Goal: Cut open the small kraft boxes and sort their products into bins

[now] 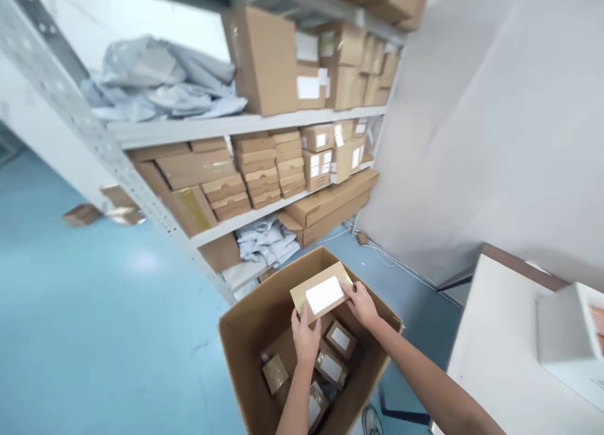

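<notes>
A small flat cardboard box (302, 291) with a white label (324, 295) on top is held between my two hands. My left hand (306, 339) grips its near left end, fingers on the edge. At the opposite end, my right hand (362, 304) has hold of the right side. The box hovers over the mouth of a large open carton (255, 322). Down inside the carton lie several smaller parcels, among them a taped box (275, 374) at the left and a labelled box (340, 339) at the right. My forearms hide part of the contents.
Metal shelving (245, 121) stands ahead, stacked with brown boxes (264, 177) and grey plastic bags (160, 76). Long cartons (330, 208) lie low at its right end. A white table (495, 334) is on the right. Small boxes (82, 214) sit on the blue floor at left.
</notes>
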Tool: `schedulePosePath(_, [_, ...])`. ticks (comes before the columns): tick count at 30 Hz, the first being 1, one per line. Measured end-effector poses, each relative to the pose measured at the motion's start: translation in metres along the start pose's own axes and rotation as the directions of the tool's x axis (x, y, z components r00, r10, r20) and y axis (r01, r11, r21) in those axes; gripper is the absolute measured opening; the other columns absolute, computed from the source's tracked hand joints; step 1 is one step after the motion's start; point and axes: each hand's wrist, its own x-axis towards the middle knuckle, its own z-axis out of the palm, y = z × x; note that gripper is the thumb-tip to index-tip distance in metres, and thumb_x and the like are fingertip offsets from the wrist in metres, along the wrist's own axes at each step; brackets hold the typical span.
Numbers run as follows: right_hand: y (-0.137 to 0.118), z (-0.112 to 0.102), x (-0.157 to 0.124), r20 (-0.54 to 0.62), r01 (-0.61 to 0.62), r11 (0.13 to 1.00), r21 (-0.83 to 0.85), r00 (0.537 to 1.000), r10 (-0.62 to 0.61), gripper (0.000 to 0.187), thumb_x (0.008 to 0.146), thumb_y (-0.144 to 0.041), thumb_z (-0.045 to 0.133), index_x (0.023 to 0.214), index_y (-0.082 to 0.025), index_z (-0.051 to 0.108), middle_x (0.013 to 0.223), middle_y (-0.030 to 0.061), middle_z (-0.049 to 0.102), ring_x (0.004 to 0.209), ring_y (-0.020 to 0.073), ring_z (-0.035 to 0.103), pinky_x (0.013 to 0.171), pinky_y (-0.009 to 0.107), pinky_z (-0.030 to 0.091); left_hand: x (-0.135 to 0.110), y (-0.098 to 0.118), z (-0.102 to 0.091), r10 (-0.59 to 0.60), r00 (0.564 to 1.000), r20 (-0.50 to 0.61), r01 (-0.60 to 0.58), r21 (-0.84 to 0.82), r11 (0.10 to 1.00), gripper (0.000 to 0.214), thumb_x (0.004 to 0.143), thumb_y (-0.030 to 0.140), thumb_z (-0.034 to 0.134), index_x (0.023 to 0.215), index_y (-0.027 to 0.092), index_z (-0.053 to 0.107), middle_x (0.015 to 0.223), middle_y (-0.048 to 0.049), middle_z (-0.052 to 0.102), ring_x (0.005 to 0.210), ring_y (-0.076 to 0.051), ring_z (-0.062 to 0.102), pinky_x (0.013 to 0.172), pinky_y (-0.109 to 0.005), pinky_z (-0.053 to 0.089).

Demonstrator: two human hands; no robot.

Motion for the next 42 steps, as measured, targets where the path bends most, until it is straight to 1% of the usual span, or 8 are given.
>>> schedulePosePath(5, [0.044,-0.113,-0.065,-0.204,-0.163,0.984,-0.069,0.968,0.146,0.062,0.093,-0.019,0.061,0.153,-0.036,0.057,0.115,0.0088,0.059,0.103,0.0258,0.059,0.086,0.032,0.052,-0.004,0.118,-0.007,0.266,0.958,0.107,-0.258,-0.076,0.963,0.064,0.09,0.037,0.067,0.153,0.026,0.058,0.158,-0.0139,0.045,0.148,-0.035,0.048,0.122,-0.046,0.043])
schedulePosePath(10, [0.108,-0.183,-0.175,-0.378,-0.366,0.93,-0.038,0.867,0.326,0.055,0.095,-0.028,0.062,0.15,-0.032,0.06,0.113,0.0091,0.062,0.1,0.026,0.059,0.082,0.031,0.051,-0.052,0.227,0.025,0.453,0.835,0.312,-0.414,-0.186,0.891,0.072,0.084,0.038,0.074,0.153,0.026,0.057,0.161,-0.0137,0.044,0.149,-0.034,0.047,0.123,-0.045,0.042])
schedulePosePath(21, [0.249,-0.281,-0.517,-0.398,-0.812,0.578,0.087,0.503,0.767,0.052,0.095,-0.026,0.068,0.147,-0.032,0.061,0.119,0.0095,0.058,0.109,0.0259,0.059,0.082,0.029,0.05,-0.313,0.412,0.206,0.586,0.43,0.687,-0.516,-0.346,0.784,0.059,0.091,0.039,0.065,0.147,0.022,0.064,0.156,-0.0154,0.055,0.146,-0.033,0.05,0.122,-0.042,0.04])
schedulePosePath(26, [0.274,-0.268,-0.629,-0.118,-0.932,0.351,0.09,0.34,0.933,0.047,0.096,-0.023,0.065,0.143,-0.029,0.064,0.123,0.0113,0.059,0.108,0.0254,0.06,0.085,0.029,0.046,-0.43,0.427,0.26,0.387,0.231,0.893,-0.529,-0.218,0.82,0.052,0.095,0.037,0.06,0.145,0.021,0.063,0.147,-0.014,0.064,0.136,-0.026,0.059,0.114,-0.035,0.044])
schedulePosePath(30, [0.276,-0.246,-0.678,0.176,-0.945,0.315,0.093,0.327,0.929,0.054,0.095,-0.015,0.059,0.147,-0.032,0.062,0.124,0.01,0.062,0.107,0.0244,0.063,0.087,0.029,0.045,-0.48,0.399,0.27,0.244,0.176,0.954,-0.553,-0.109,0.826,0.065,0.088,0.031,0.067,0.151,0.023,0.055,0.146,-0.0138,0.064,0.132,-0.027,0.062,0.11,-0.036,0.047])
schedulePosePath(35, [0.293,-0.244,-0.683,0.075,-0.903,0.403,0.149,0.416,0.906,0.038,0.097,-0.023,0.06,0.132,-0.025,0.073,0.156,0.0134,0.049,0.141,0.031,0.046,0.107,0.036,0.042,-0.488,0.37,0.271,0.283,0.252,0.925,-0.479,-0.135,0.867,0.088,0.087,0.03,0.066,0.166,0.019,0.03,0.157,-0.0169,0.053,0.148,-0.028,0.048,0.117,-0.038,0.043])
schedulePosePath(39, [0.321,-0.251,-0.655,0.121,-0.896,0.413,0.162,0.433,0.893,0.067,0.094,-0.029,0.067,0.159,-0.026,0.049,0.174,0.0117,0.027,0.157,0.0329,0.023,0.121,0.045,0.03,-0.479,0.378,0.284,0.361,0.186,0.914,-0.428,-0.256,0.867,0.096,0.083,0.026,0.068,0.169,0.022,0.025,0.163,-0.0134,0.049,0.151,-0.027,0.046,0.123,-0.04,0.039])
schedulePosePath(42, [0.334,-0.253,-0.642,0.208,-0.924,0.361,0.124,0.38,0.901,0.081,0.093,-0.036,0.071,0.166,-0.028,0.036,0.172,0.0128,0.032,0.156,0.0347,0.025,0.122,0.048,0.026,-0.469,0.399,0.307,0.393,0.117,0.912,-0.433,-0.309,0.846,0.097,0.08,0.025,0.072,0.167,0.023,0.03,0.166,-0.0116,0.046,0.152,-0.027,0.045,0.125,-0.038,0.037])
